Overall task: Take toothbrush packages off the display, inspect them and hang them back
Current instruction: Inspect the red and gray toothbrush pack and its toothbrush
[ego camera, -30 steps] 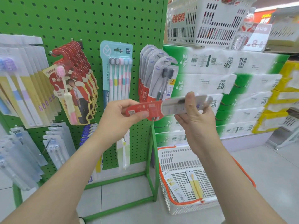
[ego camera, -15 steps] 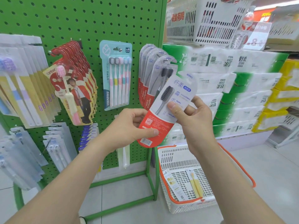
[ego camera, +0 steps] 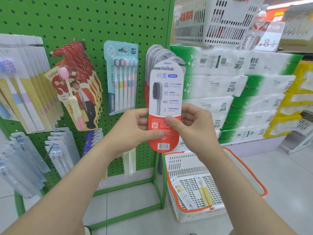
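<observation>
Toothbrush package (ego camera: 165,99) I'm holding: pale grey up top, red below, white barcode patch, black bristles showing
Pegboard (ego camera: 94,22): bright green, dotted all over with dark holes
Five-brush pack (ego camera: 121,77): light teal card, pink, yellow and blue handles
Hanging card packs (ego camera: 76,92): red and cream, pink brush head
Floor basket (ego camera: 183,167): white slats, orange rim
Tissue bales (ego camera: 237,65): white with green ends

Centre of frame: one toothbrush package (ego camera: 165,99) held upright, printed back facing the camera, grey upper half, red lower half with barcode. Left hand (ego camera: 133,128) grips its left edge, thumb across the red part. Right hand (ego camera: 198,128) grips the right edge, thumb on the front. Matching hanging packages (ego camera: 155,53) sit directly behind on the green pegboard (ego camera: 94,22). Lower right: a white basket (ego camera: 254,180).
</observation>
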